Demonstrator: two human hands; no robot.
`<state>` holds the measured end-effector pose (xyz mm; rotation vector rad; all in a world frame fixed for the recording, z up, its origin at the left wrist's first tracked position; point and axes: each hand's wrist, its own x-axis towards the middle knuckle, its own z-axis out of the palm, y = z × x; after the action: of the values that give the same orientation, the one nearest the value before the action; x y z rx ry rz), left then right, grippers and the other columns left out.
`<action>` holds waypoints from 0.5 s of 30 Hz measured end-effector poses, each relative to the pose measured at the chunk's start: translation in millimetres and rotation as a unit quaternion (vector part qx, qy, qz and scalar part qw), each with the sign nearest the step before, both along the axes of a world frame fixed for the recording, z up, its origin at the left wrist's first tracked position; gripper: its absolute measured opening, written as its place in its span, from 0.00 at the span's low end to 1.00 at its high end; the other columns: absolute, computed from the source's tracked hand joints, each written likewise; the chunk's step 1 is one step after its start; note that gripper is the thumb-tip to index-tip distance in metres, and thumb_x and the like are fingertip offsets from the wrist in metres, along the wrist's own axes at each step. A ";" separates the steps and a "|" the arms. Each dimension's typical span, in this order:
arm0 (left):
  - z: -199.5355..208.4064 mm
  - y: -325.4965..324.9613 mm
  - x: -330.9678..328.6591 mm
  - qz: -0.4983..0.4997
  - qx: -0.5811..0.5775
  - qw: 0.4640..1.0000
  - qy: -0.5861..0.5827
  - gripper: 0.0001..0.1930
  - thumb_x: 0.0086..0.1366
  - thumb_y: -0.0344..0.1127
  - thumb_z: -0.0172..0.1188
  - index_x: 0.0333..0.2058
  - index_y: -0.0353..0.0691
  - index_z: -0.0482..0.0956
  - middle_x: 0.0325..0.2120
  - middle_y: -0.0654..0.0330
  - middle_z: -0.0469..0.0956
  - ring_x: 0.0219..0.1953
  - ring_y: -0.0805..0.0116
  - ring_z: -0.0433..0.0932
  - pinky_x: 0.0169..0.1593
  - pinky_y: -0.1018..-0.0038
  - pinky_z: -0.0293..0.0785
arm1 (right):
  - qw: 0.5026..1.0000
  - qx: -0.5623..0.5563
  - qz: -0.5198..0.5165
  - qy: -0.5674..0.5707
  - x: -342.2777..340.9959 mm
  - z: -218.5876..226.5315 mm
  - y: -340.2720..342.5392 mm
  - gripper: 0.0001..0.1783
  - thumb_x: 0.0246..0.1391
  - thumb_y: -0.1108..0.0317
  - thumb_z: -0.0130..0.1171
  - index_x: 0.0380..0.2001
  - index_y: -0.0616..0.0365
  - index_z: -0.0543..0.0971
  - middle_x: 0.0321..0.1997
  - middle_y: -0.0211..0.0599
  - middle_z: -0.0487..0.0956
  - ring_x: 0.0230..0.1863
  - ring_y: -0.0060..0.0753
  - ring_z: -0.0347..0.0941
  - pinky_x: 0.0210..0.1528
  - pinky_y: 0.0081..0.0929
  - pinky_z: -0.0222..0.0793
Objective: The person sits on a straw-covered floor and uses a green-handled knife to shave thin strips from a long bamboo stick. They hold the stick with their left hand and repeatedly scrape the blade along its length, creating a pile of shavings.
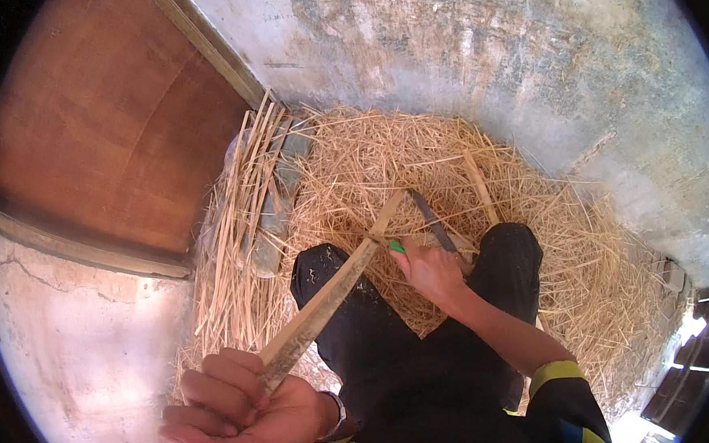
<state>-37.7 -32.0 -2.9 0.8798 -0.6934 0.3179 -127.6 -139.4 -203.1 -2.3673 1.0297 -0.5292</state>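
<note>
A long, flat strip of pale wood or bamboo [323, 305] slants from the lower left up to the middle, with dark stains along its near part. My left hand [248, 407], palm turned up, curls its fingers round the near end. Near the far end, my right hand [437, 277] is closed on a small green-handled knife [397, 246], and its short blade seems to touch the strip; part of the handle is hidden in the fist. Just beyond my right hand, a larger dark blade [432, 221] rests on the straw, its lower end partly hidden by that hand.
Loose straw and shavings [382, 143] cover the floor around my dark-trousered knees [507, 261]. A bundle of thin split sticks [248, 204] lies at the left beside a brown panel [113, 131]. Another flat strip [480, 185] lies beyond my right knee. A stained wall [482, 51] rises at the back.
</note>
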 end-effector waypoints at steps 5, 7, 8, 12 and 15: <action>0.7 -2.8 16.3 0.011 -0.021 1.000 0.014 0.22 0.71 0.44 0.39 0.17 0.49 0.48 0.12 0.70 0.44 0.15 0.80 0.42 0.21 0.79 0.41 | 0.999 -0.028 0.004 -0.021 8.8 23.5 11.5 0.17 0.60 0.55 0.49 0.31 0.60 0.72 0.10 0.46 0.71 0.13 0.51 0.71 0.15 0.45 0.66; -0.6 4.7 13.3 -0.050 -0.022 0.998 0.004 0.22 0.71 0.44 0.39 0.17 0.49 0.48 0.12 0.70 0.44 0.14 0.80 0.42 0.21 0.79 0.41 | 0.997 -0.059 0.047 0.002 0.7 -7.9 -5.1 0.18 0.60 0.54 0.48 0.32 0.60 0.72 0.11 0.47 0.72 0.14 0.53 0.71 0.16 0.45 0.67; 0.2 5.6 10.1 -0.042 -0.010 0.999 0.007 0.22 0.71 0.44 0.40 0.17 0.49 0.48 0.12 0.70 0.45 0.14 0.80 0.42 0.21 0.79 0.41 | 0.995 -0.070 0.068 0.014 -1.9 -13.8 -6.0 0.18 0.60 0.54 0.48 0.33 0.60 0.73 0.11 0.47 0.72 0.14 0.53 0.71 0.16 0.45 0.67; -2.9 -2.8 6.8 -0.016 -0.008 1.000 0.007 0.22 0.70 0.43 0.41 0.17 0.49 0.48 0.12 0.70 0.45 0.14 0.80 0.42 0.21 0.79 0.41 | 0.998 -0.038 -0.004 0.058 -5.5 2.7 -7.9 0.18 0.61 0.54 0.47 0.36 0.59 0.73 0.13 0.47 0.74 0.16 0.53 0.73 0.18 0.43 0.69; -2.0 12.1 9.4 -0.009 -0.001 1.000 0.000 0.22 0.70 0.43 0.41 0.17 0.49 0.48 0.12 0.70 0.45 0.14 0.80 0.43 0.21 0.79 0.41 | 1.000 -0.006 0.027 0.010 8.0 33.8 6.9 0.17 0.61 0.55 0.47 0.36 0.59 0.73 0.14 0.47 0.74 0.17 0.52 0.73 0.18 0.43 0.69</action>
<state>-28.3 -19.9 -4.9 0.8708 -0.7010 0.3028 -119.6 -132.5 -169.3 -2.4087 0.9692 -0.4952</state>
